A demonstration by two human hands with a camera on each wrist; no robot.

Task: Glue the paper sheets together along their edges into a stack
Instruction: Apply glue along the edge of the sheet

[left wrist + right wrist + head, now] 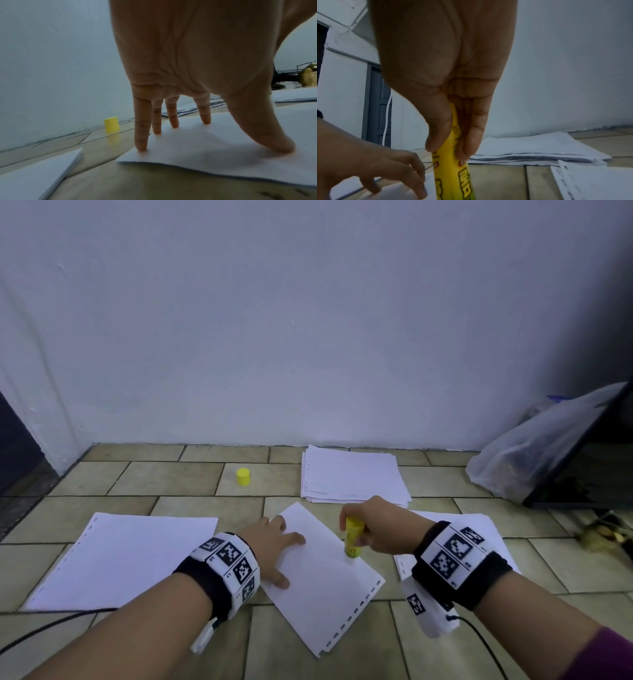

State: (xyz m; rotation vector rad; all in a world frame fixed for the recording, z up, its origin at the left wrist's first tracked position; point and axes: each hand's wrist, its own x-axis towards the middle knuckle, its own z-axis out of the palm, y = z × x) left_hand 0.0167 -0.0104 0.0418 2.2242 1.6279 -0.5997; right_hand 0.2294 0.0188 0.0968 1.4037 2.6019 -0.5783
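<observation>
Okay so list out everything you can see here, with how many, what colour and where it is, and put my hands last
Single white paper sheet: one, white, centre of the floor, angled, punched strip along its right edge.
Yellow glue stick: one, yellow, upright, tip down on that sheet.
Yellow plastic cap: one, yellow, standing on the tiles behind.
Loose white paper pile: one, white, near the wall.
White paper stack: one, white, left.
White sheets: white, right, partly hidden, count unclear.
Clear plastic bag: one, far right.
Beige tiled floor: under everything.
Left hand: fingers spread, pressing the centre sheet.
Right hand: grips the glue stick.
</observation>
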